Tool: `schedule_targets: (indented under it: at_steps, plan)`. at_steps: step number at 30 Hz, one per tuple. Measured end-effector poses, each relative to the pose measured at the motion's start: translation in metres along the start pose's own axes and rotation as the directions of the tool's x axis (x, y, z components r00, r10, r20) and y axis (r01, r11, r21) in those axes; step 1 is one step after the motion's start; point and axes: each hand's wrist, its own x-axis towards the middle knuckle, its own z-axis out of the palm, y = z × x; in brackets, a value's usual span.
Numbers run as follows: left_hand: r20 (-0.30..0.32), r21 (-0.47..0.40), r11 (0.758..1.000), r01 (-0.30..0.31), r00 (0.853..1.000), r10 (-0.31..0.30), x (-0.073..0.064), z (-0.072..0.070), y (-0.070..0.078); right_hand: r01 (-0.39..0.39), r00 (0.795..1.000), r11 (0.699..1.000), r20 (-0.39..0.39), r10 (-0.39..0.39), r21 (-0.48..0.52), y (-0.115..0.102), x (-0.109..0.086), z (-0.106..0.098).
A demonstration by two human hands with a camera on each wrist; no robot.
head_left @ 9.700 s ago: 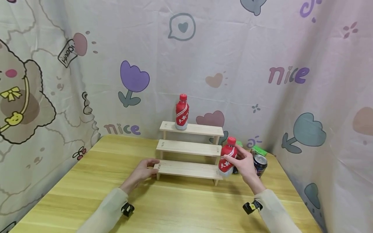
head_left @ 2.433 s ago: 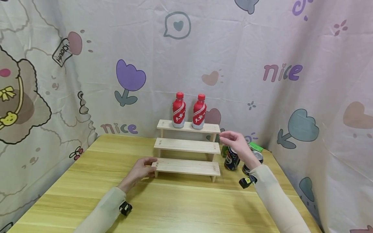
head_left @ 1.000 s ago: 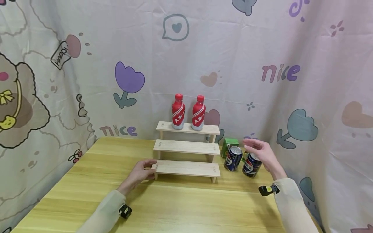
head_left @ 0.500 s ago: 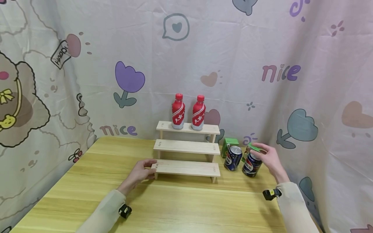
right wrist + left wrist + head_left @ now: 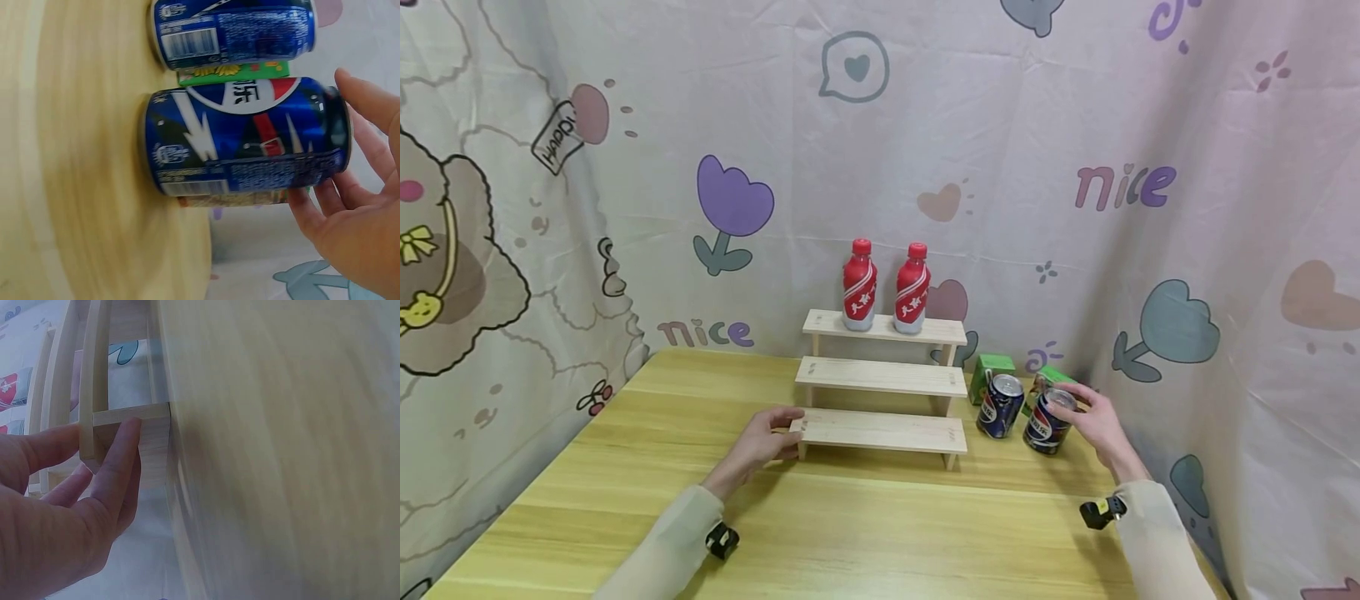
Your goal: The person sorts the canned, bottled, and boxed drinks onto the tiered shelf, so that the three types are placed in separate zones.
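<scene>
My left hand (image 5: 765, 442) pinches the left end of the lowest step of a three-tier wooden shelf (image 5: 880, 432); in the left wrist view the thumb lies on top of the board (image 5: 91, 381) and fingers reach beneath. Around the upper part of a dark blue soda can (image 5: 1047, 427) is my right hand (image 5: 1097, 421), thumb on one side and fingers on the other. That can (image 5: 250, 137) stands upright on the table. Just left of it is a second blue soda can (image 5: 1000, 408). Two red drink bottles (image 5: 859, 287) stand side by side on the top step.
A green box (image 5: 992, 365) stands behind the left can, and another green-topped carton (image 5: 1051, 375) is behind the held can, partly hidden. The wooden table (image 5: 865, 525) extends in front of the shelf. A patterned curtain (image 5: 1000, 125) hangs behind and at both sides.
Earlier my right hand held the second red bottle, which now stands on the top step. The hand has since moved right and lowered onto the right soda can. My left hand stays on the shelf.
</scene>
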Motion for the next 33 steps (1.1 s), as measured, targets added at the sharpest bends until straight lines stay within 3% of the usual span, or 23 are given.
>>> schedule_targets:
  at_steps: [14, 20, 28, 33]
  plan:
    - [-0.016, -0.002, 1.0, 0.011, 1.0, -0.011, 0.002, 0.0, -0.004, 0.007, 1.0, 0.999, 0.011, -0.007, 0.039, 0.021, -0.004, 0.004]
    - [-0.023, 0.008, 1.0, 0.015, 1.0, -0.015, 0.002, -0.001, -0.004, -0.002, 1.0, 0.999, -0.015, 0.003, 0.05, 0.025, -0.005, 0.013]
    - [-0.028, 0.011, 1.0, 0.014, 1.0, -0.013, 0.001, -0.002, -0.002, 0.056, 0.994, 0.997, -0.094, -0.05, 0.052, 0.025, -0.008, 0.027]
    - [-0.02, 0.005, 1.0, 0.011, 1.0, -0.011, -0.001, -0.001, 0.0, 0.022, 0.996, 0.996, -0.087, -0.014, 0.092, 0.026, -0.013, 0.029]
